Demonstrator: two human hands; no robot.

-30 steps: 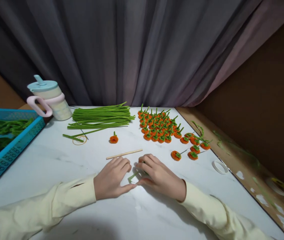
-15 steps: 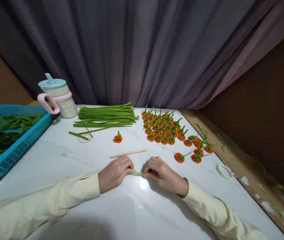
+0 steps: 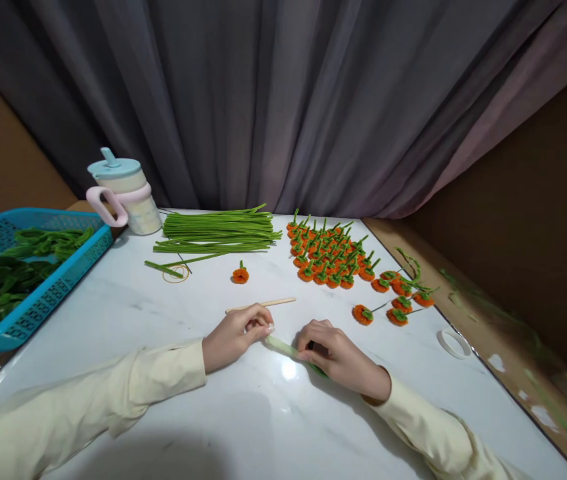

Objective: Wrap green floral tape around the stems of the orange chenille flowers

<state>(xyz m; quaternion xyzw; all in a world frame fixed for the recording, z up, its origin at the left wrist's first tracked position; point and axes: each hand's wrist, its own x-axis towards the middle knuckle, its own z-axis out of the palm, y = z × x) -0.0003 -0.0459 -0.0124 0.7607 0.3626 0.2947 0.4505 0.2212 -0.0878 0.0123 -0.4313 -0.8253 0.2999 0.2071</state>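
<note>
My right hand (image 3: 340, 353) is closed around a pale green strip (image 3: 283, 347), thumb and fingers pressed together on it. A darker green end of something (image 3: 320, 371) shows under the right fingers. My left hand (image 3: 237, 335) pinches a small whitish bit (image 3: 271, 327) between thumb and finger, just above the strip's left end. Whether that bit joins the strip, I cannot tell. Just behind the left hand lies a thin wooden stick (image 3: 282, 302), partly covered by it. Farther back, a single orange flower (image 3: 240, 273) with a short green stem rests on the table.
Many green pipe cleaners (image 3: 218, 231) lie at the back, with orange flowers (image 3: 330, 257) to their right. A blue basket (image 3: 46, 288) of green pieces and a lidded cup (image 3: 138, 207) stand left. A white tape roll (image 3: 454, 344) lies near the right edge of the table (image 3: 243, 433).
My hands have drawn slightly apart. The left fingers have lifted and now show a whitish bit; more of the pale green strip is exposed, with a darker green end below the right hand.
</note>
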